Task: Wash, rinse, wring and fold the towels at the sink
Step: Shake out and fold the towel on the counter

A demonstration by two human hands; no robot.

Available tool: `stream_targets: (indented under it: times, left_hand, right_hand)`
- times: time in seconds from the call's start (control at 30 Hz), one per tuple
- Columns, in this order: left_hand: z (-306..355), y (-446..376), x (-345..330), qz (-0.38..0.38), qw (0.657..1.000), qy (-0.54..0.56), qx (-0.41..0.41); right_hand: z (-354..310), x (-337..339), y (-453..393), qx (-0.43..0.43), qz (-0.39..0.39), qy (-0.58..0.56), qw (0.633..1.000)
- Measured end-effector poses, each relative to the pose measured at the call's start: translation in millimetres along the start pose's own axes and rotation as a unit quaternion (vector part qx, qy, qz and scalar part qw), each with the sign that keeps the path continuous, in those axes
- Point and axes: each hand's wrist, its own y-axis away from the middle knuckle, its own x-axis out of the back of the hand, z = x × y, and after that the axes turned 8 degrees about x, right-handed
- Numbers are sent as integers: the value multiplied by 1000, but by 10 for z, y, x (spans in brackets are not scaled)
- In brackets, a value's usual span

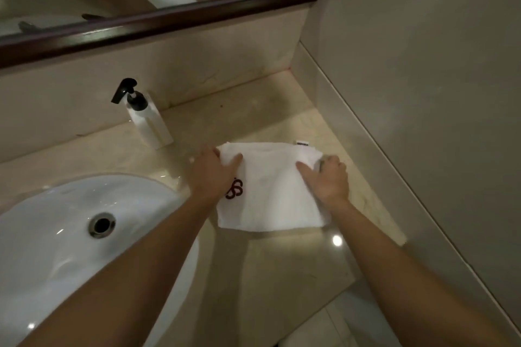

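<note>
Both arms reach forward, right of the sink [70, 234]. Left hand [212, 175] grips the towel's [270, 194] left edge, thumb on top, fingers curled under. Right hand [327, 180] pinches the far-right corner, fingers bunching the cloth. Towel: white terry, folded rectangle, dark red emblem, flat on glossy beige stone counter [282, 262]. White square pump bottle [149, 121], black nozzle, behind the sink's right rim.

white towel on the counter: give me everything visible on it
The white towel looks like terry cloth, folded into a rough rectangle, lying flat on the beige counter right of the sink. Dark red embroidered logo near its left edge, small tag at the far right corner. The left hand and right hand hold its sides.
</note>
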Motion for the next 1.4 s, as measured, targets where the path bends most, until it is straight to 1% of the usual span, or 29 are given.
stream_targets:
  times: [0.07, 0.13, 0.2, 0.23, 0.3, 0.4, 0.47, 0.57, 0.6, 0.67, 0.7, 0.8, 0.9, 0.97, 1.03, 1.1, 1.17, 1.23, 1.27, 1.33, 1.4]
  left_hand:
    - [-67, 125, -52, -14, 999, -28, 9]
    - [-73, 182, -55, -59, 997, -15, 53]
    - [2, 163, 19, -117, 984, 79, 111]
    - [29, 162, 55, -140, 973, 135, 122]
    - [56, 163, 106, -148, 961, 209, 106]
    - [128, 147, 210, -113, 942, 304, 81]
    - [214, 75, 278, -70, 929, 355, 71]
    - [360, -99, 388, 4, 923, 377, 75]
    - [393, -174, 405, 25, 921, 380, 86]
    - [433, -355, 406, 50, 914, 385, 119]
    - [450, -444, 406, 58, 915, 378, 131]
    - [494, -658, 409, 69, 922, 351, 147]
    - [483, -764, 397, 73, 923, 336, 173]
    - [474, -776, 378, 70, 941, 284, 170]
    - [514, -706, 360, 47, 961, 227, 148]
    - [552, -602, 350, 22, 972, 199, 125]
    - [598, -474, 391, 12, 981, 159, 110]
    - [665, -318, 452, 0, 990, 109, 89]
    - [680, -209, 523, 0, 993, 96, 68]
    - [733, -76, 585, -11, 994, 103, 40]
    - [718, 88, 701, -4, 994, 110, 24]
  right_hand:
    - [86, -20, 110, -29, -60, -17, 998]
    - [100, -11, 128, -55, -94, -75, 991]
    - [36, 30, 81, -36, -106, -112, 987]
    - [-12, 64, 61, -14, -112, -114, 987]
    - [-183, 175, 26, 42, -128, -116, 984]
    - [-494, 315, -177, 123, -132, -153, 972]
    - [-760, 344, -404, 173, -129, -168, 962]
    - [-1190, 318, -761, 232, -161, -154, 947]
    - [-1301, 284, -864, 240, -180, -163, 940]
    - [-1454, 164, -1056, 217, -210, -190, 934]
    - [-1498, 89, -1131, 204, -217, -201, 933]
    - [-1537, -106, -1282, 211, -208, -192, 936]
    - [-1473, -221, -1357, 211, -217, -163, 939]
    - [-1449, -242, -1365, 200, -212, -141, 946]
    - [-1452, -230, -1370, 204, -199, -105, 953]
    - [-1471, -175, -1341, 218, -171, -21, 961]
    - [-1495, -85, -1266, 233, -142, 74, 959]
    - [-1505, 5, -1131, 267, -118, 162, 943]
    - [-1527, 61, -984, 298, -108, 205, 926]
    - [-1574, 86, -772, 361, -112, 271, 885]
    - [-1675, 78, -500, 427, -135, 290, 846]
